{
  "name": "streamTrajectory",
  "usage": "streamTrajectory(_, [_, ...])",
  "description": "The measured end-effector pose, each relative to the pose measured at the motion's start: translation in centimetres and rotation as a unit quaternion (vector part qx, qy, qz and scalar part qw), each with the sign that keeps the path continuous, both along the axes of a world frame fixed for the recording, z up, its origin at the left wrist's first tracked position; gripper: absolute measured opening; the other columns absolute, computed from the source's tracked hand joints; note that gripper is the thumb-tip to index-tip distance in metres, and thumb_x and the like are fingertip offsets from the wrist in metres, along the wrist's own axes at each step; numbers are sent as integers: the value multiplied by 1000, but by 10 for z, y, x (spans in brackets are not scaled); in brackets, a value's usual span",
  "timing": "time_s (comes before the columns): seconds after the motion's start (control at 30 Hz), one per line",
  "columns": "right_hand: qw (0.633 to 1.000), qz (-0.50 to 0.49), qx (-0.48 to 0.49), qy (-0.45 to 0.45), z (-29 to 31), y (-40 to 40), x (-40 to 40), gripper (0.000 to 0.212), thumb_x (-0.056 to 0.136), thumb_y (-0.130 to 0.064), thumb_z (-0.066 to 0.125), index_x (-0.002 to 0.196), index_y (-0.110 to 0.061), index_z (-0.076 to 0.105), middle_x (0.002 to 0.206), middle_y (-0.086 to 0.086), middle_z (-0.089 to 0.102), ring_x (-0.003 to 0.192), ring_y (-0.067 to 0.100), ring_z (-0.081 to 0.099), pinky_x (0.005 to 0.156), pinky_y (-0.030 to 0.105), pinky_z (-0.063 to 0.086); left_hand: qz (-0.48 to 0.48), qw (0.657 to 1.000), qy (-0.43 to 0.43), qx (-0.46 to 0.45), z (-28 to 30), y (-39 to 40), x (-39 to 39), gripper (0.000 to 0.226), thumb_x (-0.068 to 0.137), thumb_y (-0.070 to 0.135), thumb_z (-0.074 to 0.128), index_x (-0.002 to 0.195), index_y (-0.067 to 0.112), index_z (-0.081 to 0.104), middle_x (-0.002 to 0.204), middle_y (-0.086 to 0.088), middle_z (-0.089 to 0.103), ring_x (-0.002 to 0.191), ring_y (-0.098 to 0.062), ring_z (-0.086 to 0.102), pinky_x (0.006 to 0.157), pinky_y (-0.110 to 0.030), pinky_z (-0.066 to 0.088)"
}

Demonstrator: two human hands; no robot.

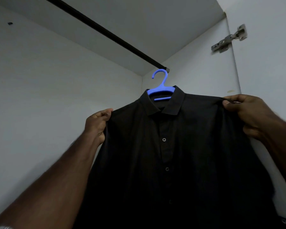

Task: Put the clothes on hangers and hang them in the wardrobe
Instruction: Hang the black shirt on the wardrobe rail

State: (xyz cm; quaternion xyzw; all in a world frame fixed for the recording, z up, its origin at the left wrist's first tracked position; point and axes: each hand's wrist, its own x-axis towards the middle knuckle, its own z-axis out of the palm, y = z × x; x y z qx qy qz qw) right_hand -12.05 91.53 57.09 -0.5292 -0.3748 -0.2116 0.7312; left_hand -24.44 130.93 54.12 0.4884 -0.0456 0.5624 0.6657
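Black buttoned collared shirt (pixel 180 146) on its blue plastic hanger (pixel 161 87): my left hand (pixel 97 124) and right hand (pixel 249 114) each pinch a shoulder; hanging step; next, hook the dark wardrobe rail (pixel 106 33).

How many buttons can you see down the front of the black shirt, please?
3 clearly on the black shirt: an upper button below the collar, a middle button beneath it, and a faint lower button. Others may be hidden in the dark fabric.
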Motion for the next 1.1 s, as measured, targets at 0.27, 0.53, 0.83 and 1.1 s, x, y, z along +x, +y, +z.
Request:
streamTrajectory(0.27, [1000,-27,8,-9,15,19,-2,18,92,-4,67,109,-6,73,99,11,73,85,21,70,70,30,63,16,1000,-17,10,30,15,6,19,97,4,62,113,5,71,102,-10,73,90,-22,70,88,-37,58])
streamTrajectory(0.53, [991,-70,112,-33,42,63,29,16,87,-2,72,84,-17,77,90,9,75,87,25,72,85,41,60,338,918,107,179,63,27,41,27,101,23,58,124,13,65,133,-10,63,125,-27,56,106,-32,41])
streamTrajectory(0.83, [975,-146,157,-51,106,105,65,8,77,-15,77,80,-22,77,85,-1,75,86,20,72,90,35,59,417,800,195,385,84,-2,93,67,106,46,36,161,18,11,169,-2,-1,155,-25,-4,123,-53,4])
streamTrajectory(1.1, [971,-175,154,-50,154,120,78,16,85,-13,74,101,-17,78,100,1,73,93,18,67,83,20,50,403,764,224,451,99,-18,118,68,105,52,28,162,24,3,169,3,-6,155,-21,-8,123,-51,-1])
